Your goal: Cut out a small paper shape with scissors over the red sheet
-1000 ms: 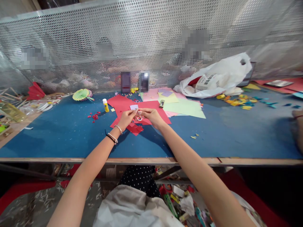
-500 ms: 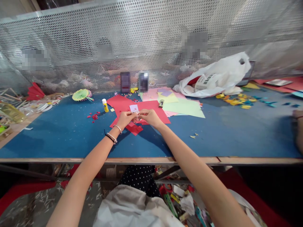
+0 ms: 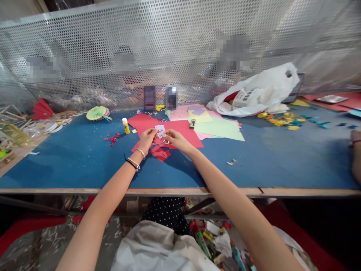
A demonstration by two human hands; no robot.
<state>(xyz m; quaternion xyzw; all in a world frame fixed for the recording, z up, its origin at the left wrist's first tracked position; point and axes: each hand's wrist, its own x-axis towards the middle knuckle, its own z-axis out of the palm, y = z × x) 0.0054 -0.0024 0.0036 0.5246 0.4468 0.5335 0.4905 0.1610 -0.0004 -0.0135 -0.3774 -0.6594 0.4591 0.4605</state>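
Over the red paper sheets, a small light-purple piece of paper [image 3: 160,130] with dark specks sits between my two hands. My left hand [image 3: 147,139] is closed, thumb and index fingertip pinching the paper's left edge. My right hand [image 3: 175,138] has its fingers bent together at the paper's lower right. A small pale curved shape shows beneath those fingers, too small to name. Under both hands lie overlapping red paper sheets [image 3: 186,131], with a folded red piece [image 3: 160,153] nearer to me. A yellow glue stick [image 3: 125,126] with a white cap stands left of the sheets.
Red scraps [image 3: 113,139] lie by the glue stick. A small sharpener-like object [image 3: 192,123] rests on the sheets. Behind are green paper [image 3: 222,130], two phones and a perforated metal screen [image 3: 180,45]. A white plastic bag [image 3: 259,92] and a person's arm [image 3: 357,154] are at right.
My hands, close together over a tiny thing before, have moved slightly apart. My left fingertips now reach the purple paper's edge, and the paper has tilted a little.
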